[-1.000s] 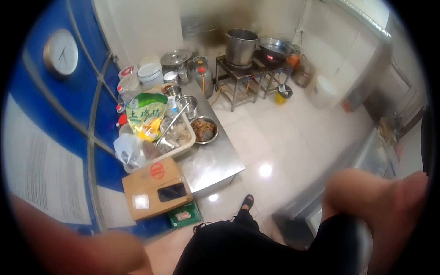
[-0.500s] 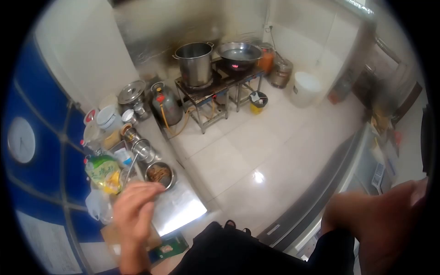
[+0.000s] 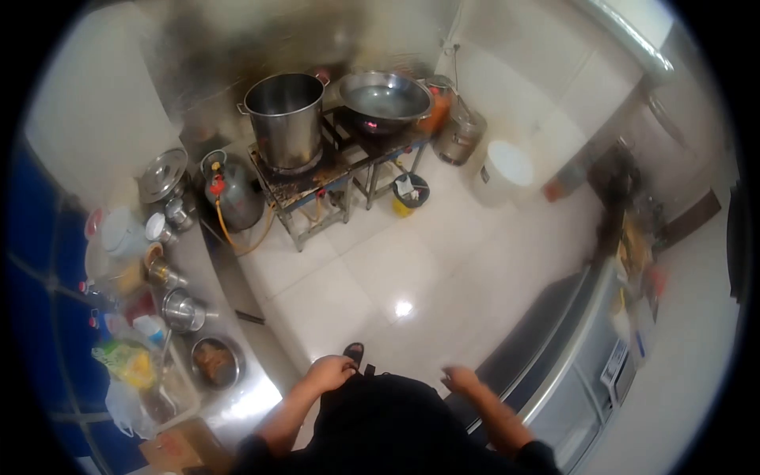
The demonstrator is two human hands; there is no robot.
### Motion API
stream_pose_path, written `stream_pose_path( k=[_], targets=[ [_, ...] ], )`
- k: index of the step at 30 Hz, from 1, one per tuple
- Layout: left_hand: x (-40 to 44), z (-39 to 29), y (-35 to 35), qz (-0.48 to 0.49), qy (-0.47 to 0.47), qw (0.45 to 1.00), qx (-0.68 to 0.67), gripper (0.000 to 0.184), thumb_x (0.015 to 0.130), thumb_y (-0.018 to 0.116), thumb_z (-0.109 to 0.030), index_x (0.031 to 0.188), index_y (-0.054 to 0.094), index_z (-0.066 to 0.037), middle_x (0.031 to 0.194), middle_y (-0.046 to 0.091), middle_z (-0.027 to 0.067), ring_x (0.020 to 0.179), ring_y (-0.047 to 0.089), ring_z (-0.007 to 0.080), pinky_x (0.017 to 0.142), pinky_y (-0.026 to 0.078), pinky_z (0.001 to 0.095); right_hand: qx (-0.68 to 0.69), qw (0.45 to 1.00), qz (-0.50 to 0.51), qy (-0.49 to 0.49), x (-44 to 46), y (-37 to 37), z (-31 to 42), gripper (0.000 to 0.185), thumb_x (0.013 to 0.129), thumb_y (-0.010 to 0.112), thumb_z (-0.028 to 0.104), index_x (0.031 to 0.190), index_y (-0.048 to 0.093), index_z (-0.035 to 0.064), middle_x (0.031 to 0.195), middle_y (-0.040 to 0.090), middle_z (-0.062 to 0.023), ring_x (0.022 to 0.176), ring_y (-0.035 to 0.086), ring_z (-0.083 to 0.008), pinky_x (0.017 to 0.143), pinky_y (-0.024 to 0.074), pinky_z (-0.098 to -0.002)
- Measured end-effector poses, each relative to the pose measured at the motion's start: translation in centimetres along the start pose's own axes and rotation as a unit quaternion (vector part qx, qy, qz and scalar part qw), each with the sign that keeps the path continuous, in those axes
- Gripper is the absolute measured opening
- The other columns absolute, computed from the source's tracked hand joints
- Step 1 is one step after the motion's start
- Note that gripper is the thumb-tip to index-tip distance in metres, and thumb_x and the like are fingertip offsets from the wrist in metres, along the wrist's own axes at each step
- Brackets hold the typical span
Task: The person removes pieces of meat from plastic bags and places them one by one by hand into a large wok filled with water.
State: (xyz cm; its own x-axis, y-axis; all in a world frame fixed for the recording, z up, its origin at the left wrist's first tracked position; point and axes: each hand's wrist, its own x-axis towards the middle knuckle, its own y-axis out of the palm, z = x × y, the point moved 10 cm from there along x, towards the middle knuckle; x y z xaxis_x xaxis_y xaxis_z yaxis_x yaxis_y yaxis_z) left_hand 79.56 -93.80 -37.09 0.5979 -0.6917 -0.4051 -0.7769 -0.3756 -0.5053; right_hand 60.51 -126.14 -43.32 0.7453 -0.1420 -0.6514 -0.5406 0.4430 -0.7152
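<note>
My left hand (image 3: 332,374) hangs in front of the black clothing (image 3: 388,423) at my waist, its fingers curled in and nothing visible in them. On the other side of the clothing, my right hand (image 3: 460,380) is loosely closed above the floor, also with nothing to be seen in it. Left of my left hand, a steel bowl (image 3: 239,372) with brown food (image 3: 214,362) inside rests on the metal counter (image 3: 249,400). Steel containers (image 3: 184,310) and a green-and-yellow bag (image 3: 131,364) stand near the bowl.
A tall steel pot (image 3: 285,131) and a wide wok (image 3: 385,99) sit on burner stands, with a gas cylinder (image 3: 233,194) beside them. A small bin (image 3: 409,196) and a white bucket (image 3: 504,172) stand on the tiled floor (image 3: 396,265). A glass-topped cabinet (image 3: 566,380) runs along my right.
My left hand has left the air above the counter's near end and dropped to my waist. My right hand has come down from the right edge. The view has shifted, with the counter now farther left.
</note>
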Motion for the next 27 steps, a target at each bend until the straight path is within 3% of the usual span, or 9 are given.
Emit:
stream_pose_path(
  k=[2,6,15,18,19,20,22,24,27],
  targets=[
    [6.2,-3.7,-2.1,0.044,0.028,0.993,0.108,0.039,0.092,0.063,-0.029,0.118,0.068,-0.001,0.103,0.072,0.0175,0.097,0.069,0.0330,0.084,0.054,0.0419,0.111,0.975,-0.040,0.186,-2.0,4.1,-10.5,0.031,0.087,0.063,0.035,0.100,0.075,0.0094,0.096,0.071,-0.0198,0.094,0.068,-0.0400,0.085,0.0539,-0.0487],
    [17.0,-9.4,-6.9,0.067,0.073,0.988,0.115,0.040,0.091,0.061,-0.032,0.118,0.067,-0.003,0.106,0.071,0.0161,0.101,0.066,0.0360,0.088,0.052,0.0455,0.211,0.932,0.012,0.294,-3.1,6.1,-18.2,0.031,0.088,0.061,0.036,0.099,0.075,0.0095,0.098,0.072,-0.0174,0.095,0.068,-0.0354,0.084,0.0544,-0.0470],
    [37.9,-3.7,-11.7,-0.091,-0.098,0.990,0.038,0.037,0.091,0.061,-0.034,0.114,0.070,-0.006,0.106,0.072,0.0154,0.106,0.065,0.0340,0.090,0.052,0.0440,-0.058,0.982,0.169,0.063,12.5,-4.2,-28.1,0.032,0.090,0.057,0.037,0.097,0.074,0.0099,0.102,0.072,-0.0120,0.098,0.068,-0.0249,0.082,0.0553,-0.0430],
    [39.1,7.3,-6.4,-0.130,-0.192,0.971,0.058,0.032,0.092,0.060,-0.034,0.105,0.072,-0.007,0.105,0.072,0.0154,0.097,0.068,0.0309,0.084,0.054,0.0433,-0.159,0.977,0.140,-0.031,23.0,-11.8,-34.6,0.033,0.091,0.056,0.037,0.096,0.074,0.0100,0.104,0.072,-0.0102,0.099,0.068,-0.0215,0.081,0.0556,-0.0417],
    [38.6,8.7,-4.2,-0.089,-0.202,0.972,0.083,0.031,0.092,0.059,-0.034,0.100,0.073,-0.007,0.100,0.073,0.0145,0.090,0.070,0.0284,0.079,0.055,0.0418,0.222,0.961,0.099,0.135,28.5,-14.3,-40.4,0.029,0.089,0.057,0.030,0.095,0.072,0.0057,0.095,0.072,-0.0114,0.082,0.068,-0.0206,0.069,0.0553,-0.0369],
    [35.9,12.7,-0.6,-0.101,-0.385,0.899,-0.185,0.032,0.093,0.059,-0.034,0.089,0.074,-0.006,0.087,0.075,0.0108,0.071,0.069,0.0222,0.067,0.056,0.0366,0.570,0.783,-0.049,0.243,33.2,-17.2,-45.7,0.025,0.087,0.059,0.022,0.094,0.071,0.0013,0.086,0.071,-0.0125,0.066,0.068,-0.0197,0.057,0.0550,-0.0320],
    [32.4,14.2,3.4,-0.017,-0.450,0.872,-0.192,0.037,0.096,0.056,-0.036,0.084,0.074,-0.005,0.079,0.074,0.0078,0.062,0.067,0.0181,0.059,0.055,0.0332,0.193,0.972,-0.080,0.107,42.1,-32.9,-45.0,0.022,0.092,0.053,0.024,0.092,0.069,0.0092,0.083,0.071,-0.0106,0.069,0.067,-0.0273,0.063,0.0543,-0.0439],
    [29.6,18.0,8.9,0.039,-0.521,0.828,-0.204,0.038,0.098,0.055,-0.038,0.091,0.073,-0.006,0.086,0.075,0.0081,0.066,0.068,0.0201,0.061,0.056,0.0341,0.301,0.932,-0.186,0.080,45.7,-48.2,-39.1,0.021,0.090,0.055,0.021,0.088,0.069,0.0058,0.069,0.066,-0.0095,0.063,0.062,-0.0198,0.055,0.0499,-0.0362],
    [31.8,16.8,13.3,0.038,-0.553,0.780,-0.290,0.036,0.099,0.054,-0.039,0.097,0.070,-0.006,0.093,0.074,0.0101,0.072,0.069,0.0222,0.062,0.055,0.0351,0.500,0.845,-0.190,0.020,52.6,-60.7,-32.5,0.028,0.095,0.059,0.015,0.113,0.063,-0.0055,0.090,0.070,-0.0103,0.070,0.064,-0.0147,0.060,0.0505,-0.0265]
  ],
)
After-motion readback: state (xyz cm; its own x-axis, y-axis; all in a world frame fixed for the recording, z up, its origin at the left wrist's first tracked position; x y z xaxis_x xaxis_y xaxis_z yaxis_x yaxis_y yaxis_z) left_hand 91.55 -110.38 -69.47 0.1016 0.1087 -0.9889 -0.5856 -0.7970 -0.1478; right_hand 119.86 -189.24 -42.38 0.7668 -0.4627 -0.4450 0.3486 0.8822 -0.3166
